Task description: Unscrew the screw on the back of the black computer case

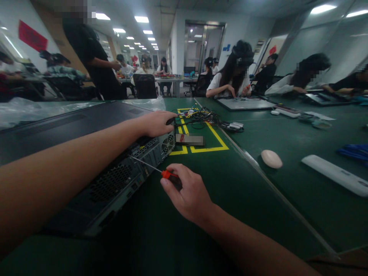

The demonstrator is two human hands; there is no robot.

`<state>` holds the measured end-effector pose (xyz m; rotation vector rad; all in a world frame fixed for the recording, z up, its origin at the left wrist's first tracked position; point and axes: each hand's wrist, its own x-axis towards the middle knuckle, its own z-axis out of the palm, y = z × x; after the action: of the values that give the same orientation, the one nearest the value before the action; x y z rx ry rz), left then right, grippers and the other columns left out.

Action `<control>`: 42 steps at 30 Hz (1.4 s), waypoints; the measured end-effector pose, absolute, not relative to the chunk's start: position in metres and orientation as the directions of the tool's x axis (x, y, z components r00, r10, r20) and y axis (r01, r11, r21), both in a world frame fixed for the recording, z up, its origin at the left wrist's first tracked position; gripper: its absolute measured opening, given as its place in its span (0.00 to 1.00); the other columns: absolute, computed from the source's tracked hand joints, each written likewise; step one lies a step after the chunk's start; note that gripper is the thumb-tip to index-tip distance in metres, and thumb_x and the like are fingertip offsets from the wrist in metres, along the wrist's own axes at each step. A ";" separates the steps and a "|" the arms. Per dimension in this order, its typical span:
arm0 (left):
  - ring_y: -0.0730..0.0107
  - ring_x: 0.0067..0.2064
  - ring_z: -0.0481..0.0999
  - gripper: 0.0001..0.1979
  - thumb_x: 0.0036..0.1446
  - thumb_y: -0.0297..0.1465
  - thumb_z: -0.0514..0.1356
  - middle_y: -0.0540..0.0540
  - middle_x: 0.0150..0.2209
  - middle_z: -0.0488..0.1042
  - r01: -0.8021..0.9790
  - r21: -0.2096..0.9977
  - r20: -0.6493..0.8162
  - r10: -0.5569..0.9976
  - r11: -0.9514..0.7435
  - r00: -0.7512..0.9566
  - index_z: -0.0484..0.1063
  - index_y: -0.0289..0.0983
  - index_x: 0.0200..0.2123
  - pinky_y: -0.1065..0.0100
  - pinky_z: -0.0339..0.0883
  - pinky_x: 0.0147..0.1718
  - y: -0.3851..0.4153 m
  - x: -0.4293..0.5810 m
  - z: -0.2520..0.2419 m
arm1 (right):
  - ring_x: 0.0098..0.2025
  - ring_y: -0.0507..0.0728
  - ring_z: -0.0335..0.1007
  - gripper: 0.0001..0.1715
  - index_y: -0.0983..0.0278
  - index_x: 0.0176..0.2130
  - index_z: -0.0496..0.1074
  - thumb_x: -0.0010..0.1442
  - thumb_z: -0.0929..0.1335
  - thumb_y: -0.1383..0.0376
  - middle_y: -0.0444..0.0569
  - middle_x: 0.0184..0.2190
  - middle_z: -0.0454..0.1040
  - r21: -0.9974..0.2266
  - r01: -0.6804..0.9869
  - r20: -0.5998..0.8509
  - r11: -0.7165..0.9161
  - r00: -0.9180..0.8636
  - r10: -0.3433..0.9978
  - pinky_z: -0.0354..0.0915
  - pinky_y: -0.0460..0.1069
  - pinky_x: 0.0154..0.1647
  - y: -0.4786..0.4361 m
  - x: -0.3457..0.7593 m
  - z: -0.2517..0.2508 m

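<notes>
A dark desktop computer case (pixel 86 126) lies flat on the green table (pixel 230 191), its vented rear panel facing me. My left hand (pixel 156 123) rests palm down over the case's far top corner, fingers curled round the edge. My right hand (pixel 188 193) is closed on a screwdriver (pixel 161 171) with a red and black handle. Its thin shaft points left and its tip meets the rear panel near the top edge.
A tangle of cables (pixel 201 117) lies in a yellow-taped rectangle behind the case. A pale mouse (pixel 271 158) and a white keyboard (pixel 335 174) sit to the right. Clear plastic wrap (pixel 34 109) lies at the left. Other people work at the far side and at neighbouring tables.
</notes>
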<state>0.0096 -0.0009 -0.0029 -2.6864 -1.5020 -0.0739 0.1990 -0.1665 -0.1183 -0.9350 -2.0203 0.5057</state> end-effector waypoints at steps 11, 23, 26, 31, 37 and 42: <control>0.47 0.72 0.70 0.38 0.67 0.40 0.53 0.36 0.74 0.70 0.861 -0.040 0.057 0.860 -0.506 0.508 0.60 0.36 0.77 0.51 0.61 0.72 -0.003 0.011 -0.002 | 0.44 0.60 0.83 0.07 0.60 0.50 0.72 0.71 0.69 0.64 0.52 0.44 0.83 -0.622 0.427 0.524 0.657 -0.397 0.754 0.77 0.54 0.45 -0.163 0.199 -0.123; 0.49 0.72 0.70 0.38 0.66 0.41 0.51 0.38 0.73 0.71 0.862 -0.056 0.063 0.860 -0.503 0.506 0.61 0.36 0.77 0.54 0.61 0.72 -0.002 0.012 -0.003 | 0.43 0.59 0.82 0.06 0.60 0.49 0.72 0.72 0.69 0.64 0.52 0.43 0.82 -0.634 0.427 0.516 0.645 -0.387 0.764 0.77 0.54 0.45 -0.164 0.199 -0.123; 0.48 0.71 0.71 0.37 0.66 0.40 0.53 0.39 0.72 0.72 0.859 -0.044 0.074 0.856 -0.510 0.512 0.62 0.39 0.76 0.52 0.63 0.70 -0.002 0.011 -0.003 | 0.42 0.59 0.82 0.06 0.60 0.49 0.72 0.72 0.68 0.63 0.51 0.43 0.83 -0.626 0.439 0.517 0.645 -0.386 0.764 0.75 0.54 0.44 -0.164 0.198 -0.123; 0.49 0.71 0.71 0.39 0.66 0.40 0.51 0.35 0.73 0.70 0.853 -0.052 0.060 0.851 -0.520 0.522 0.60 0.33 0.77 0.55 0.62 0.71 -0.003 0.011 -0.002 | 0.41 0.59 0.81 0.07 0.61 0.49 0.73 0.72 0.69 0.62 0.51 0.43 0.82 -0.616 0.441 0.533 0.653 -0.377 0.757 0.74 0.54 0.43 -0.165 0.198 -0.122; 0.50 0.71 0.71 0.37 0.66 0.41 0.52 0.39 0.72 0.72 0.851 -0.043 0.073 0.848 -0.524 0.525 0.62 0.39 0.77 0.52 0.61 0.72 -0.001 0.010 -0.004 | 0.41 0.58 0.81 0.07 0.60 0.50 0.73 0.73 0.69 0.62 0.51 0.43 0.83 -0.631 0.439 0.520 0.640 -0.374 0.768 0.74 0.53 0.42 -0.165 0.198 -0.123; 0.50 0.71 0.71 0.38 0.65 0.41 0.53 0.40 0.72 0.73 0.848 -0.036 0.083 0.844 -0.529 0.530 0.62 0.41 0.77 0.51 0.61 0.72 -0.001 0.009 -0.004 | 0.41 0.59 0.81 0.08 0.61 0.50 0.73 0.72 0.69 0.62 0.51 0.43 0.82 -0.635 0.435 0.516 0.639 -0.377 0.769 0.74 0.53 0.42 -0.165 0.199 -0.123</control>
<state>0.0092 -0.0008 -0.0041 -2.6843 -1.4868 -0.0856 0.1986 -0.1647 -0.1229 -0.9396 -2.0229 0.5074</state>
